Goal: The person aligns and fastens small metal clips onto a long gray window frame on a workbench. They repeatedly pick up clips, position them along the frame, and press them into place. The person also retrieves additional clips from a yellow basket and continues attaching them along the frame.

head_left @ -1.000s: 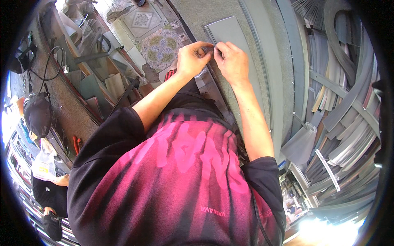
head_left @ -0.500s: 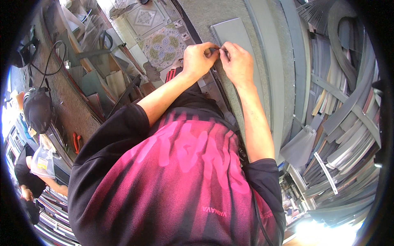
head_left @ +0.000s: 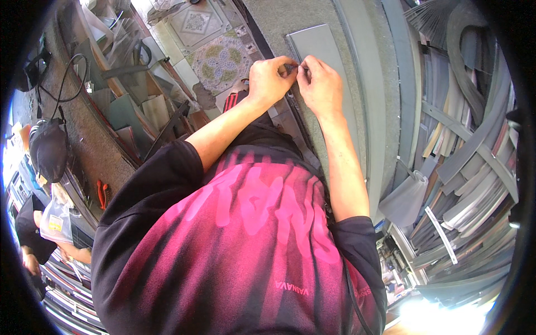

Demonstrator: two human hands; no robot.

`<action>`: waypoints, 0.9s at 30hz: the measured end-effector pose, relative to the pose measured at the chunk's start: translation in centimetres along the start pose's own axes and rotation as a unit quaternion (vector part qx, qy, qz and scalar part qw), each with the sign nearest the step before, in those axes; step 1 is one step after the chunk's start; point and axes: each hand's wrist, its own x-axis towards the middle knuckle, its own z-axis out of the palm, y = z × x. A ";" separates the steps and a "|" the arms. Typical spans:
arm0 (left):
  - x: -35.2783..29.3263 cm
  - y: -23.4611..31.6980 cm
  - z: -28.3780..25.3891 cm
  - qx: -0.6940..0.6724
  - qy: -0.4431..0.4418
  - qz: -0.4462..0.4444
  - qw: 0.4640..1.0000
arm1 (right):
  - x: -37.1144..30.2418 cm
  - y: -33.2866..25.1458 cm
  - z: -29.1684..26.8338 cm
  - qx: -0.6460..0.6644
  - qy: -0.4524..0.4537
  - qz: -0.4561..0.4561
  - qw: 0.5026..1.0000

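My left hand (head_left: 270, 81) and my right hand (head_left: 320, 84) meet fingertip to fingertip over the work surface. Both are closed in a pinch. A small dark bit shows inside the curl of the left fingers, too small to name. What the right fingertips pinch is hidden. Just beyond and beneath the right hand, a flat grey panel (head_left: 319, 46) lies lengthwise on the rough grey-green bench top (head_left: 273, 15).
Long grey strips (head_left: 371, 72) run along the bench's right side. Further right are piled grey offcuts (head_left: 474, 184). On the left, red-handled pliers (head_left: 102, 194) and a black bag (head_left: 50, 149) lie near scrap boards (head_left: 131, 114). Another person's arm (head_left: 75, 252) shows at the lower left.
My hands stay together in nearly the same place, the right one shifted very slightly left. At the lower left, the other person's arms have moved a little.
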 end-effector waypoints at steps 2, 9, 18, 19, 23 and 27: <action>0.1 0.1 -0.2 0.002 -0.008 -0.008 1.000 | 0.1 -0.2 -0.1 -0.013 -0.005 -0.002 1.000; -0.2 -0.4 -2.4 0.025 -0.051 -0.012 0.998 | -0.8 -1.0 -2.3 -0.038 0.005 0.039 0.999; -1.6 -2.3 -6.5 -0.165 -0.168 -0.138 0.962 | -5.8 -1.5 -2.2 0.200 -0.146 0.234 0.940; -1.5 -2.3 -6.4 -0.164 -0.165 -0.143 0.962 | -5.9 -1.4 -1.2 0.232 -0.136 0.247 0.931; -1.2 -2.0 -5.9 -0.181 -0.159 -0.176 0.954 | -5.3 -1.1 3.0 0.411 -0.060 0.280 0.865; -1.0 -2.0 -5.7 -0.123 -0.163 -0.183 0.962 | -3.7 -0.8 5.0 0.411 -0.027 0.263 0.873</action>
